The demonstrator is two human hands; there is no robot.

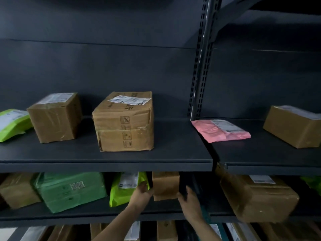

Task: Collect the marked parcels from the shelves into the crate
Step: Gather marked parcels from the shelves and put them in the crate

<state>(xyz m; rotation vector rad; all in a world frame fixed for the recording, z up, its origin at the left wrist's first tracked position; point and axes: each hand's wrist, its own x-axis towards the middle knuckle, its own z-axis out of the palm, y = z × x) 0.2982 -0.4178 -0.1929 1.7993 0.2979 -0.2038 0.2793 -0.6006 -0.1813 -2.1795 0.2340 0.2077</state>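
We take the box point(165, 184) on the middle shelf point(156, 208) from both sides, likely so that it slides out level past the lime bag point(121, 192) pressed against it. Our left hand point(141, 193) curls round its left edge, and our right hand point(188, 199) clasps the dark right edge. No mark is visible on it. The crate is out of view.

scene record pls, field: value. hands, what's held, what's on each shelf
left hand: grips left side of small brown box, middle shelf
right hand: grips its dark right edge
upper shelf: green mailer, plain box, stamped box, pink mailer, end box
middle shelf: blurred box, green wrapped parcel, lime mailer, large brown box
crate: not in view
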